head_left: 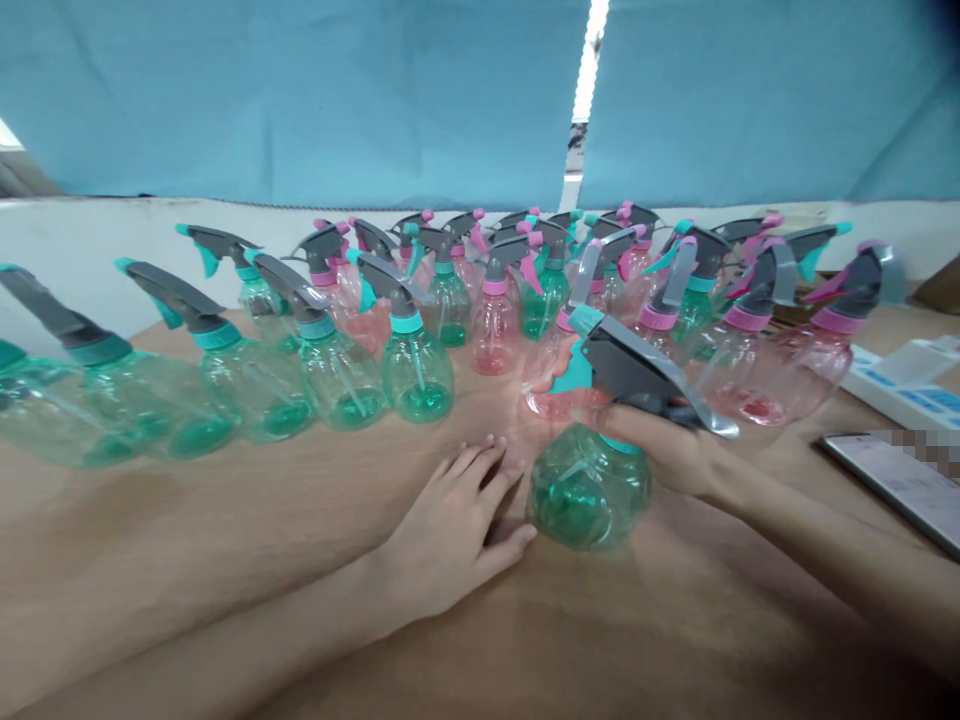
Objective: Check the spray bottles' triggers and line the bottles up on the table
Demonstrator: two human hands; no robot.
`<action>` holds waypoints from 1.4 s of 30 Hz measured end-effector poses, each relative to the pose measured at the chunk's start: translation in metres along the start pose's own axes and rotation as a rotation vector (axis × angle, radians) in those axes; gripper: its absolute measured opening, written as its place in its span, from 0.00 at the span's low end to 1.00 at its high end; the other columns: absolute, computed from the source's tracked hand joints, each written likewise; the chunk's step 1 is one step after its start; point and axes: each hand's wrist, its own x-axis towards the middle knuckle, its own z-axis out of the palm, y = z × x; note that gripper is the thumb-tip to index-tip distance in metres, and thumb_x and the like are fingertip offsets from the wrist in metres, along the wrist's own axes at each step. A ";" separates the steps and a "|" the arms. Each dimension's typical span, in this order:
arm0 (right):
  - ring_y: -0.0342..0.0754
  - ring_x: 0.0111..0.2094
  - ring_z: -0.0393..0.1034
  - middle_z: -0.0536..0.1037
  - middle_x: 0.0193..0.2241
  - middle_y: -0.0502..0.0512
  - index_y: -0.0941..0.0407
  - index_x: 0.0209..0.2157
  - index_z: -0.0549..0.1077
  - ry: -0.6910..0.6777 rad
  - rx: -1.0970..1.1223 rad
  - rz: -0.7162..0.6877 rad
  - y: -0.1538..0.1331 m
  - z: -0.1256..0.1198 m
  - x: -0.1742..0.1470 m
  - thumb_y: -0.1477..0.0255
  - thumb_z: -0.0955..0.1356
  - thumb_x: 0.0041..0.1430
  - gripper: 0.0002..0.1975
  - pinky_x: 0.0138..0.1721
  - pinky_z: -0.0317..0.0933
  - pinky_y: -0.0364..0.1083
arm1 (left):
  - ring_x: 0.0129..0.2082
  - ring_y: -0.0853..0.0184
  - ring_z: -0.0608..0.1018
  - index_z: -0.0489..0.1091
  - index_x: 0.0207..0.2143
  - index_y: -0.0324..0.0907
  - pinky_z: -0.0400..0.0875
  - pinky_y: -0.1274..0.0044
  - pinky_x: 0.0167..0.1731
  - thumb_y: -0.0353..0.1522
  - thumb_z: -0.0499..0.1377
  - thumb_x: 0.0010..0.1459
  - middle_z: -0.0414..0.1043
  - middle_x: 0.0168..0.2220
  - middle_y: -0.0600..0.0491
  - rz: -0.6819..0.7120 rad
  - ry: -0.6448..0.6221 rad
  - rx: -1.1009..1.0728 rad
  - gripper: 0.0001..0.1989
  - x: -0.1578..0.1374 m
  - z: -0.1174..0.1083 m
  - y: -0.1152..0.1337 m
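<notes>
The right hand (679,450) is clamping around the neck of a green spray bottle (589,490), which is sitting toward the near edge of the worktop (150,540), right of its middle. The bottle's long axis is leaning: the base is lying to the left and nearer, the neck slanting to the right and toward the far edge. Its turquoise nozzle (585,320) is pointing toward the far left corner, while the rear of its grey head is extending rightward. Whether the base is touching the wood, I cannot tell.

The left hand (457,510) is resting open with fingers spread, apart from the right one, its thumb pointing at the bottle's side. Other green bottles (341,375) are standing toward the left edge, pink bottles (495,330) among those farther back. A phone (900,485) is lying toward the right edge.
</notes>
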 end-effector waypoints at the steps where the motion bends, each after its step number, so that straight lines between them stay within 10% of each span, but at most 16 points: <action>1: 0.42 0.18 0.59 0.65 0.16 0.46 0.53 0.18 0.67 -0.006 0.017 0.011 0.001 -0.001 0.000 0.70 0.67 0.54 0.12 0.21 0.58 0.44 | 0.62 0.52 0.59 0.61 0.59 0.36 0.55 0.61 0.58 0.42 0.55 0.63 0.57 0.62 0.40 0.001 0.000 0.002 0.26 0.000 0.000 0.000; 30: 0.48 0.45 0.72 0.77 0.43 0.50 0.46 0.49 0.71 -0.119 0.076 -0.157 0.003 -0.001 0.001 0.69 0.65 0.62 0.13 0.47 0.64 0.50 | 0.61 0.52 0.60 0.60 0.59 0.37 0.55 0.60 0.58 0.41 0.55 0.63 0.58 0.62 0.40 0.011 0.024 -0.026 0.26 -0.001 -0.001 0.000; 42: 0.48 0.41 0.74 0.79 0.38 0.50 0.48 0.45 0.74 -0.101 0.127 -0.048 0.009 -0.001 -0.001 0.66 0.67 0.60 0.11 0.46 0.66 0.49 | 0.62 0.53 0.59 0.59 0.59 0.38 0.56 0.60 0.58 0.41 0.54 0.63 0.58 0.62 0.41 0.008 0.016 -0.023 0.26 -0.001 -0.002 0.000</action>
